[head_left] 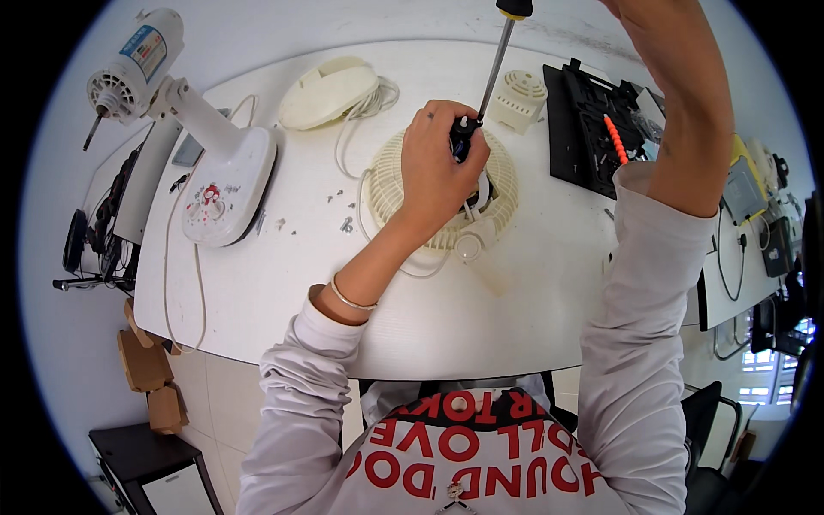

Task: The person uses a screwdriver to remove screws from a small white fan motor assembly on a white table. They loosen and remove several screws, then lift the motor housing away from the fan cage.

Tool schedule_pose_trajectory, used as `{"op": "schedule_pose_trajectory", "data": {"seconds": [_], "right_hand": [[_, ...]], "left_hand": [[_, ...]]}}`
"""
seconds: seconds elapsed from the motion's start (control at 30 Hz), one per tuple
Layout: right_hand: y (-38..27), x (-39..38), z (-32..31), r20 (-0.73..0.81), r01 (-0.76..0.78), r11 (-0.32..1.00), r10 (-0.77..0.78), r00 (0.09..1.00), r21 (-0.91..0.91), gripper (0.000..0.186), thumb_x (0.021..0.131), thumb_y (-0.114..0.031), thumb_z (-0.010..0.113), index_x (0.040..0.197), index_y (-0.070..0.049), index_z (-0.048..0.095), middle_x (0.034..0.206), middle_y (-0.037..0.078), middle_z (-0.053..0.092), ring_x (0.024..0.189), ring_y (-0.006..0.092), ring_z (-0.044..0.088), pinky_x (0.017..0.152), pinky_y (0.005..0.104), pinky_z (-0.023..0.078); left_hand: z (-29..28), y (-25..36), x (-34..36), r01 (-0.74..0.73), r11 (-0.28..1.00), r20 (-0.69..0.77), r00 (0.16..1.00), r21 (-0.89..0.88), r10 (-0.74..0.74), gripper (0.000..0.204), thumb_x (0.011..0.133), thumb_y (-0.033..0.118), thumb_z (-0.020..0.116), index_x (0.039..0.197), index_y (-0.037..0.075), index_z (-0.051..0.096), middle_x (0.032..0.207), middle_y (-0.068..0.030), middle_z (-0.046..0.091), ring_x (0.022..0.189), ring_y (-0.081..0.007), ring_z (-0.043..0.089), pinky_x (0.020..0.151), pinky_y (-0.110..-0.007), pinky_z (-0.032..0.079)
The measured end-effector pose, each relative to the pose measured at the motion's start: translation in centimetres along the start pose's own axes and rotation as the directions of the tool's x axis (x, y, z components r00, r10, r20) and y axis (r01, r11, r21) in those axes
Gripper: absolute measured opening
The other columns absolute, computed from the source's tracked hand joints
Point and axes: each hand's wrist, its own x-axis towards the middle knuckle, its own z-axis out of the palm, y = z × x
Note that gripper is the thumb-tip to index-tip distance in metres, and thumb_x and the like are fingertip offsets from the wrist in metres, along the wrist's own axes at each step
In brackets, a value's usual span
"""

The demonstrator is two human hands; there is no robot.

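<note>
My left hand (436, 159) is closed around a small black part (463, 130) above the round cream fan housing (506, 184). A screwdriver (498, 69) stands tilted, its metal tip meeting the black part; its black and yellow handle runs out of the top edge. My right forearm (687, 129) reaches up beyond the top edge, so the fingers of my right hand are hidden. Open slats ring the housing, and a clear round piece (469, 247) sits at its near side. Part of the inside shows beside my left fingers.
At left stands a white fan base with a bare motor (129, 81). A cream cover (329, 93) with a coiled cord and a vented cream cap (519, 99) lie behind the housing. Loose screws (347, 225) dot the table's left; a black tool case (592, 129) lies right.
</note>
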Motion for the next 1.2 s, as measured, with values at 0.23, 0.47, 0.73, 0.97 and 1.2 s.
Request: {"op": "schedule_pose_trajectory", "data": {"seconds": [0.23,0.47,0.73,0.97,1.2], "right_hand": [[2.1,0.3,-1.6,0.065,0.286,0.912,-0.279,0.958,-0.296,0.046,0.087,-0.025,0.078,0.120,-0.004,0.053,0.087,0.012,0.064,0.072,0.0185,0.067,0.064,0.0284,0.054],[1.1,1.5,-2.5,0.252,0.125,0.948,-0.049,0.967,-0.294,0.053,0.089,-0.033,0.076,0.122,-0.004,0.047,0.085,0.012,0.067,0.074,0.0181,0.066,0.066,0.0320,0.052],[0.9,3.0,-6.9,0.646,-0.051,0.996,-0.013,0.763,0.080,0.066,0.093,-0.030,0.070,0.143,-0.003,0.037,0.120,0.019,0.061,0.111,0.0279,0.063,0.097,0.0406,0.055],[2.1,3.0,-6.9,0.512,0.239,0.942,-0.090,0.855,-0.234,0.053,0.090,-0.029,0.073,0.116,0.009,0.048,0.092,0.025,0.068,0.083,0.0286,0.071,0.072,0.0341,0.060],[2.5,2.3,-4.9,0.351,0.305,0.794,-0.125,0.928,-0.525,0.062,0.095,-0.030,0.064,0.122,0.020,0.037,0.081,0.028,0.068,0.076,0.0360,0.070,0.063,0.0399,0.058]], "left_hand": [[0.1,0.1,0.0,0.018,1.000,-0.004,1.000,-0.012,-0.018,0.017,0.080,0.006,0.068,0.096,0.003,0.063,0.091,-0.0121,0.061,0.083,-0.0298,0.057,0.073,-0.040,0.045],[0.0,0.3,0.1,0.018,1.000,-0.025,1.000,-0.005,-0.018,0.016,0.082,0.007,0.068,0.096,0.003,0.062,0.092,-0.0123,0.061,0.082,-0.0297,0.058,0.073,-0.040,0.046],[0.1,-0.2,0.2,-0.042,0.999,-0.037,0.998,-0.014,0.042,0.012,0.087,0.009,0.069,0.096,0.002,0.063,0.090,-0.0117,0.063,0.080,-0.0264,0.059,0.073,-0.035,0.047],[0.2,0.0,0.0,0.060,0.998,-0.014,0.998,-0.027,-0.060,0.012,0.091,0.010,0.067,0.099,0.002,0.063,0.088,-0.0083,0.061,0.080,-0.0171,0.057,0.074,-0.030,0.047],[0.2,0.3,-0.1,0.108,0.993,0.004,0.994,-0.050,-0.108,0.011,0.093,0.009,0.064,0.101,0.002,0.060,0.090,-0.0053,0.059,0.079,-0.0118,0.052,0.074,-0.026,0.044]]}}
